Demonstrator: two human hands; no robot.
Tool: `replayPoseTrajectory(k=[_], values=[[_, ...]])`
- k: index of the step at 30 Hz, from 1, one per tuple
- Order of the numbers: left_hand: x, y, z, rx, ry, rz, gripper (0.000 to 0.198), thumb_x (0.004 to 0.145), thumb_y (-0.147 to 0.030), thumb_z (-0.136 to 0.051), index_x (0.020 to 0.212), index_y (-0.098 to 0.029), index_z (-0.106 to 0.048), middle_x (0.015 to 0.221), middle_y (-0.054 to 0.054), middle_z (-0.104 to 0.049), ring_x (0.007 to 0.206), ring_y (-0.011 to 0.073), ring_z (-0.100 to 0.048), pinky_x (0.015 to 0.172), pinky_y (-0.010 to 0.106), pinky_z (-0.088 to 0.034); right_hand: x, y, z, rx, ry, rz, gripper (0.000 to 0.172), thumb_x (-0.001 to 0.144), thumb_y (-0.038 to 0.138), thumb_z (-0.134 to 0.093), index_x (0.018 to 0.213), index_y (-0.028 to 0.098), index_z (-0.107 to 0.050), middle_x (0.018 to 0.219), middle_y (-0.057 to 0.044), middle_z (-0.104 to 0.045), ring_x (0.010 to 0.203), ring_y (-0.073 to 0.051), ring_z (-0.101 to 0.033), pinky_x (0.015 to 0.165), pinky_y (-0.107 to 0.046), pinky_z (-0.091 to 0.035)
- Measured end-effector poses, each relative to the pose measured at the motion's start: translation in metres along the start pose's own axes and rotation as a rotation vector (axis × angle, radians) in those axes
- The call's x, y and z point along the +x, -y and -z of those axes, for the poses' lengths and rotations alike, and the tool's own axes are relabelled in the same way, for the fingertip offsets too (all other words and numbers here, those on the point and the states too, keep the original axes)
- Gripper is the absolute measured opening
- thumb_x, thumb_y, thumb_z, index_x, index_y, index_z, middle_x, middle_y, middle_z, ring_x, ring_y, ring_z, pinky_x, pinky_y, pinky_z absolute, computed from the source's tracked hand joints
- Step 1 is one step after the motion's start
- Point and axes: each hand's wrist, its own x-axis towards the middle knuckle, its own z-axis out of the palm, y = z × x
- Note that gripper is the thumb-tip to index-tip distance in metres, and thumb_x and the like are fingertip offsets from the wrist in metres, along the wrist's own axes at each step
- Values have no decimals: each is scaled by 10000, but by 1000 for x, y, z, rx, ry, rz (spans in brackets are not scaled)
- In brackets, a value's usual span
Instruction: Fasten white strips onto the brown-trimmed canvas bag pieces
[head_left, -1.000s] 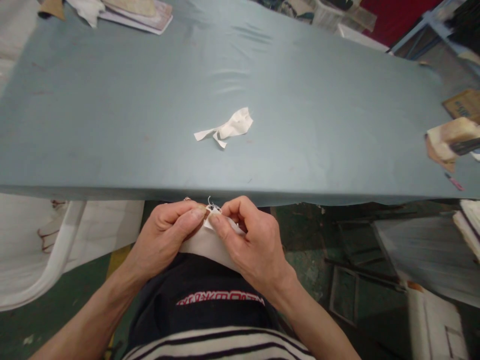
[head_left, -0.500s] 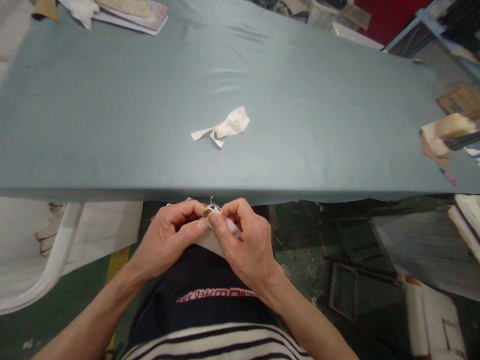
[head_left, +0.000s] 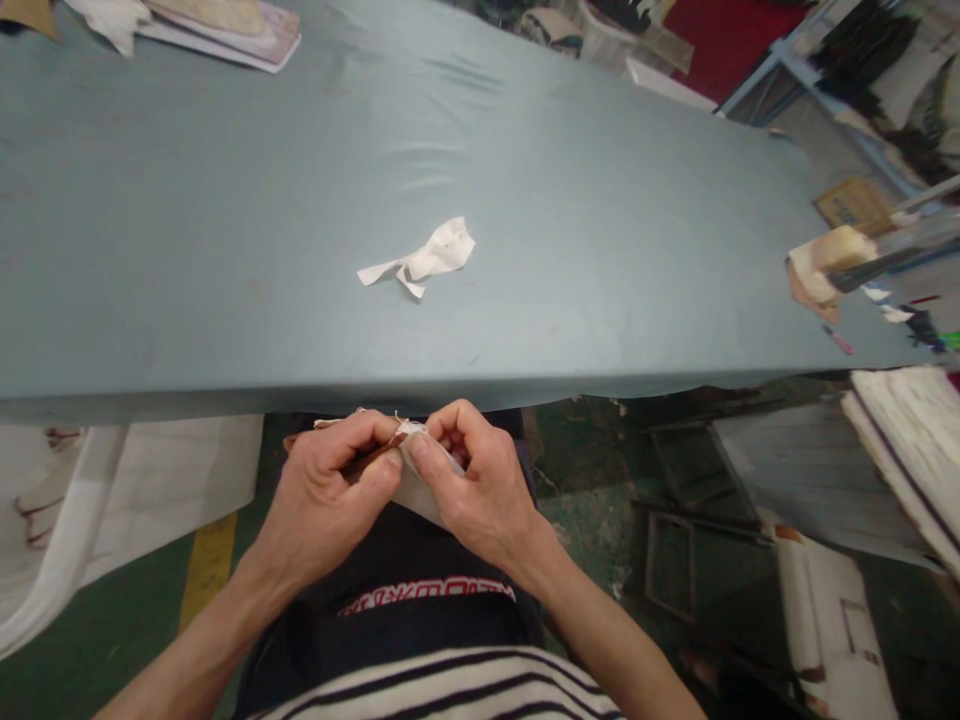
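Note:
A small piece of white fabric (head_left: 417, 498) is pinched between my two hands, low in front of the table edge. My left hand (head_left: 328, 482) is closed, thumb against forefinger, at the left side of the piece, where a brown edge shows. Beside it, my right hand (head_left: 481, 472) is closed too, its thumb pressing the white fabric near the top. Loose threads (head_left: 401, 422) stick up between the fingertips. Much of the piece is covered by my fingers. On the table lies a crumpled white fabric scrap (head_left: 435, 255), apart from both hands.
A table with a grey-green cover (head_left: 600, 250) stretches ahead. Papers and cloth pieces (head_left: 225, 25) lie at its far left, and a cream block-like object (head_left: 832, 262) at its right. A white curved frame (head_left: 75, 530) stands low left; stacked panels (head_left: 907, 450) stand at the right.
The view has turned a little to the right, so the table's things sit further left. Both hands stay close together on the fabric, and more of its brown edge shows at the left hand.

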Motion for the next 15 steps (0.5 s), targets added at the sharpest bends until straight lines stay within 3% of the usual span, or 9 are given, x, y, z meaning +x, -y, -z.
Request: replayPoseTrajectory(k=[6,11,15], values=[[0,-3,0,11,-56,-125,224,863,-259,-576,736,-237,-759,652,-48,-742,559,148,-637,588,264,-472,7,6,8,29,86,-118,325,955,500,-723,817,236,-592,668,64,-586,590,-110,-497,542,-236,-359],[6,-10,-4,13,-24,-192,212,851,-229,-564,714,-249,-723,669,-50,-773,587,161,-683,612,275,-484,24,-6,24,315,381,-224,411,832,483,-900,762,224,-589,617,105,-519,574,-81,-444,517,-200,-337],[0,-2,-2,13,-5,-209,195,847,-220,-566,724,-250,-715,623,-50,-709,577,165,-633,610,277,-475,38,-18,22,549,564,-328,318,884,330,-804,696,227,-569,591,107,-491,514,-64,-420,489,-196,-326]])
